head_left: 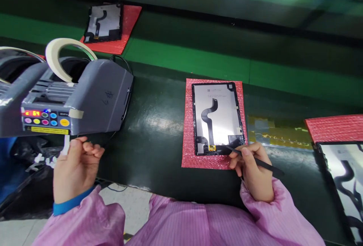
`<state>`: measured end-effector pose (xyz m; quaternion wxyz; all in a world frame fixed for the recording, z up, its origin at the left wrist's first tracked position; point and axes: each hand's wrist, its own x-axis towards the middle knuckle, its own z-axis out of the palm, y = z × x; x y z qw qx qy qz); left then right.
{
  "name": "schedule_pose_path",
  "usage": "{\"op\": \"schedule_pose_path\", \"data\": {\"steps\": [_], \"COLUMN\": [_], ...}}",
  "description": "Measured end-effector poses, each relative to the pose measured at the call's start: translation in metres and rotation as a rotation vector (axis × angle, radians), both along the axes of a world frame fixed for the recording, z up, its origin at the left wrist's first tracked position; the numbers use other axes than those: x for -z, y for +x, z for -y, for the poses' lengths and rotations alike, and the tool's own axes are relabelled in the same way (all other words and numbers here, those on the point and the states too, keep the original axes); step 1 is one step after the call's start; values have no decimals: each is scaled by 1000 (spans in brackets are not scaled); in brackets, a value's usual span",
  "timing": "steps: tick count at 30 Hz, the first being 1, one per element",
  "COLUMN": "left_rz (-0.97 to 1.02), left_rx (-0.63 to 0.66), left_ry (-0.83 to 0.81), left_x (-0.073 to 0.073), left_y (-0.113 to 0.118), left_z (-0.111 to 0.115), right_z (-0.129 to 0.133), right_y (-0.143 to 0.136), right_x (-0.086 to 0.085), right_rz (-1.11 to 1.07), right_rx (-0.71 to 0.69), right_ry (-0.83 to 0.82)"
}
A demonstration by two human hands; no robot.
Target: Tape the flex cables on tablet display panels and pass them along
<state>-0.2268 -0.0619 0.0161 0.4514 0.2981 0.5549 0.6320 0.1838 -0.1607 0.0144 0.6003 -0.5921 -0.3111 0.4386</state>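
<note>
My left hand (pixel 76 162), with a blue band at the wrist, pinches a short strip of white tape (pixel 66 145) that hangs from the front of a grey tape dispenser (pixel 99 98). My right hand (pixel 252 162) holds black tweezers (pixel 263 164) by the middle, their tip over the lower right of a display panel (pixel 227 117). The panel has a silvery back, a black frame and a curved black flex cable (pixel 209 121) with a gold end. It lies on a pink bubble-wrap sheet (pixel 188 125).
Another panel (pixel 106 21) lies on a red sheet (pixel 129 22) at the back left. At the right edge is a further panel (pixel 337 155) by a red sheet (pixel 337 128). Yellowish film strips (pixel 278 132) lie between. A second dispenser (pixel 14 106) stands far left, above a black bag (pixel 31 196).
</note>
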Motion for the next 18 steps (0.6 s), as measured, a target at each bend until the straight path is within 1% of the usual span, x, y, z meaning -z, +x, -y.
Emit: {"op": "schedule_pose_path", "data": {"steps": [2,4,5,7,11,15,17,18], "left_rz": [29,64,72,53,15,-1,0,4], "left_rx": [-39,-88,-107,-106,-135,-205,-205,-186], "left_ry": [32,10,-13,-72,-131,-79,-28,-6], "left_x": [-6,-10,-11,-9,-6,-13,-18,-20], "left_y": [9,16,18,21,17,16,25,33], "left_z": [2,5,7,12,20,23,23,24], "right_z": [0,3,4,9,13,15,15,15], "right_y": [1,2,3,4,8,9,8,8], "right_x": [1,0,0,-1,-1,-1,-1,-1], "right_rz": [0,-3,0,17,24,18,19,16], "right_rx": [-5,-16,-19,-13,0,-15,-14,-8], "right_ry": [1,3,-2,-23,-79,-102,-95,-79]}}
